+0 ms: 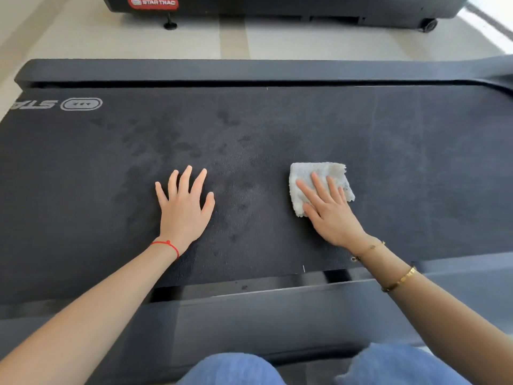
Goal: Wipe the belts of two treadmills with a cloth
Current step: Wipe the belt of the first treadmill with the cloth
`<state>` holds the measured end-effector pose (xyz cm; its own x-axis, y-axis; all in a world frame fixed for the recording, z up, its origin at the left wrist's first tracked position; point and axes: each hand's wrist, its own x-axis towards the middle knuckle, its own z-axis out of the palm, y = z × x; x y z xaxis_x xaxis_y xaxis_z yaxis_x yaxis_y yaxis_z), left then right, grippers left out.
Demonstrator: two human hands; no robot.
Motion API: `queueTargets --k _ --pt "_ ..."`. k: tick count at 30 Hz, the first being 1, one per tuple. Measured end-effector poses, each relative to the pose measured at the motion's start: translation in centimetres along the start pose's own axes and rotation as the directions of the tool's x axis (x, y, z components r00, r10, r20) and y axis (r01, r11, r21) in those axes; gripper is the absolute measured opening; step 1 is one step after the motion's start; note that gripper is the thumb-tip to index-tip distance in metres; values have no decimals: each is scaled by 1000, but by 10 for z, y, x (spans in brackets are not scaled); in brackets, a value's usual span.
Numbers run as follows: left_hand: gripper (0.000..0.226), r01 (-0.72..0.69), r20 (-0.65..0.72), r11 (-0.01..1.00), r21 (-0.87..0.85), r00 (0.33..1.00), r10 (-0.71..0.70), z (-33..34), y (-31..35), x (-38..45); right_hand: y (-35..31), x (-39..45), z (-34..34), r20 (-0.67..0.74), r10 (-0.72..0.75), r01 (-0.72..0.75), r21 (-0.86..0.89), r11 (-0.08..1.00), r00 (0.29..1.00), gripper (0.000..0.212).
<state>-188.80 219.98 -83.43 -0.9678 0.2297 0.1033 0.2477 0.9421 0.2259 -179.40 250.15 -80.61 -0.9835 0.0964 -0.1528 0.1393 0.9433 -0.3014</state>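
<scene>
A dark treadmill belt (pixel 277 129) runs across the view from left to right, with darker damp patches near its middle. A folded white cloth (pixel 324 170) lies on the belt right of centre. My right hand (pixel 330 209) presses flat on the cloth with straight fingers. My left hand (pixel 184 207) rests flat on the bare belt to the left, fingers spread, a red string on its wrist. A second treadmill (pixel 277 6) stands across the floor at the top, with a red logo plate.
Grey side rails border the belt on the far side (pixel 249 69) and near side (pixel 277 309). A strip of pale tiled floor (pixel 305 40) separates the two machines. My knees in blue jeans (pixel 236 368) are at the bottom edge.
</scene>
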Motion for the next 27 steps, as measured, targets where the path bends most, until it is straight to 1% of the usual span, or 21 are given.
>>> queueTargets --k 2,6,8,10,12,15,18,20,21,23,25,27 --pt "55 1 9 1000 -18 1000 0 -1 1 -1 -18 -10 5 42 -27 27 -3 1000 999 52" --pt "55 5 13 999 -33 1000 -5 -4 3 -2 -62 -51 27 85 -234 237 -27 971 968 53" --pt "55 5 -10 999 -34 1000 -5 -3 3 -2 -70 -62 34 88 -298 302 -36 953 951 52" --pt "55 -4 -24 999 -39 1000 3 0 2 -2 -64 -67 36 68 -325 330 -66 942 943 51" --pt "55 -7 -47 999 -39 999 5 3 0 -1 -50 -64 34 31 -304 306 -93 948 952 51" --pt "55 2 -57 999 -51 998 -5 5 0 -2 -20 -43 20 -31 -140 138 -56 989 990 51" --pt "54 14 -70 998 -59 997 -18 5 1 -2 -13 -10 6 -34 8 -9 -27 1000 999 50" --pt "54 20 -84 997 -70 996 -26 4 2 -3 -25 0 9 -36 17 -18 -34 999 999 51" --pt "53 21 -91 997 -70 995 -28 4 2 -3 -34 -1 14 -34 -19 18 -41 999 999 51" --pt "53 22 -97 997 -71 995 -29 3 3 -4 -50 -11 26 -22 -160 158 -71 985 987 51" --pt "52 24 -108 997 -73 994 -32 2 3 -5 -57 -22 34 10 -313 313 -98 945 950 52" --pt "52 25 -112 997 -70 993 -33 1 4 -5 -52 -23 33 39 -388 390 -84 917 921 51"
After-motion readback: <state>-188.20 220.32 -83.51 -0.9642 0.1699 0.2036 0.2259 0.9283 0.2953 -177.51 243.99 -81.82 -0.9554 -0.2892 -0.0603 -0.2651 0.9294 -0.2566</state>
